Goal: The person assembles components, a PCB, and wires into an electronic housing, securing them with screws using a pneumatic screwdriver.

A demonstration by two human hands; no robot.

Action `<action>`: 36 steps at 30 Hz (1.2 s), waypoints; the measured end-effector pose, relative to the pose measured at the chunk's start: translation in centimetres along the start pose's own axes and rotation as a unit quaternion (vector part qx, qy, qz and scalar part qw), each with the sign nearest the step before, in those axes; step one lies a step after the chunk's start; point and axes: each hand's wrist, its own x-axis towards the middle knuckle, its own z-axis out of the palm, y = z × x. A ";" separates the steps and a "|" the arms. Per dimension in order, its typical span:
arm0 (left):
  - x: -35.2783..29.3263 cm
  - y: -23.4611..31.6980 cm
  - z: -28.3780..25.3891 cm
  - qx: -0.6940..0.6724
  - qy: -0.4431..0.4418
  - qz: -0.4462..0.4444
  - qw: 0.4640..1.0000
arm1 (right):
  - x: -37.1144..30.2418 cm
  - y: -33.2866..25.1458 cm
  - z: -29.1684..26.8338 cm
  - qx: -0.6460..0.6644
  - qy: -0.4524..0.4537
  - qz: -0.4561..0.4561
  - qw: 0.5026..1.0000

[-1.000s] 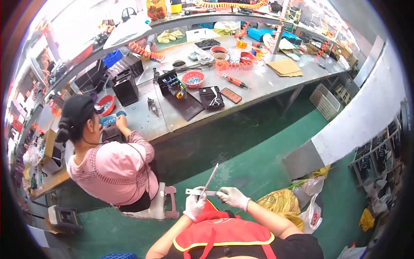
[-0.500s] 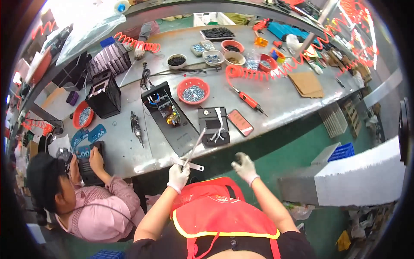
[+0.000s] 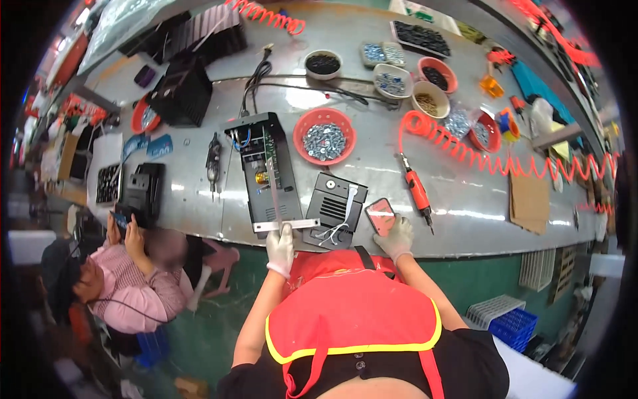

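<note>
My left hand (image 3: 280, 249), in a white glove, is closed on a T-shaped metal bracket (image 3: 287, 225). Its long strip points away from me over the open black metal housing (image 3: 284, 199), which has wires and a circuit board inside. My right hand (image 3: 397, 238), gloved too, grips the lower right corner of a red-faced phone (image 3: 380, 215) at the table's front edge. Between my hands lies a black slotted panel (image 3: 337, 207) with white cables (image 3: 350, 203) on it.
A red basket of metal fasteners (image 3: 325, 136) stands beyond the panel. To its right lies a red electric screwdriver (image 3: 419, 191) on a coiled cord. A black-handled tool (image 3: 213, 163) is left of the housing. A co-worker (image 3: 136, 286) sits at the left, holding a phone.
My left hand has brought the bracket forward over the housing. My right hand has moved from the air to the phone and taken hold of it. The view has shifted.
</note>
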 end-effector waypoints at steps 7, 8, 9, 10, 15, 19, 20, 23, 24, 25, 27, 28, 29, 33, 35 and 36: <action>-1.1 1.0 1.4 -0.009 0.041 -0.002 0.999 | 0.4 11.0 -4.9 0.000 0.037 -0.072 0.997; -1.2 -0.2 0.7 0.000 0.055 0.010 0.998 | 1.4 12.6 -5.1 -0.002 0.126 -0.019 0.992; -1.0 -1.0 0.2 0.008 0.065 0.022 0.998 | 2.7 14.1 -5.2 -0.004 0.215 0.037 0.976; -1.2 -0.6 -0.3 -0.006 0.043 -0.016 0.999 | 4.4 16.1 -5.1 -0.005 0.223 0.080 0.971; -1.0 2.3 -0.2 -0.052 0.040 -0.073 0.995 | 8.5 16.0 -5.7 -0.073 0.224 0.179 0.955; -0.7 2.2 -0.2 -0.076 0.014 -0.041 0.996 | 4.7 2.7 -4.7 0.084 0.120 -0.028 0.989; -0.6 2.1 -0.2 -0.078 0.002 -0.037 0.996 | 3.6 -2.2 -5.2 0.130 -0.088 -0.029 0.987; -0.5 2.6 0.1 -0.067 0.001 -0.030 0.997 | -0.4 -9.8 -4.0 0.229 -0.290 0.013 0.929; -0.3 2.7 0.1 -0.061 -0.005 -0.025 0.998 | -0.6 -9.9 -1.9 0.217 -0.276 0.044 0.935; -0.1 2.7 0.0 -0.056 -0.010 -0.020 0.998 | -0.7 -9.8 -0.1 0.203 -0.263 0.074 0.940; 0.3 1.7 -0.5 -0.072 -0.016 -0.011 0.997 | -0.3 -9.0 -0.2 0.233 -0.256 0.067 0.936; 0.6 0.9 -1.0 -0.049 -0.030 -0.019 0.998 | 0.0 -8.2 -0.3 0.262 -0.254 0.052 0.929; 1.0 0.3 -1.0 -0.025 -0.048 -0.025 0.998 | 0.7 -6.4 0.9 0.261 -0.247 0.061 0.931; 2.2 -0.8 -1.7 0.056 -0.111 -0.036 0.992 | 5.7 1.0 0.8 0.094 -0.226 -0.099 0.965; 2.5 -1.2 -1.5 0.062 -0.113 -0.003 0.992 | 8.8 2.8 -1.9 0.012 -0.286 -0.145 0.947; 2.9 -1.3 -1.2 0.072 -0.114 0.033 0.990 | 10.0 2.8 -2.4 -0.037 -0.232 -0.192 0.953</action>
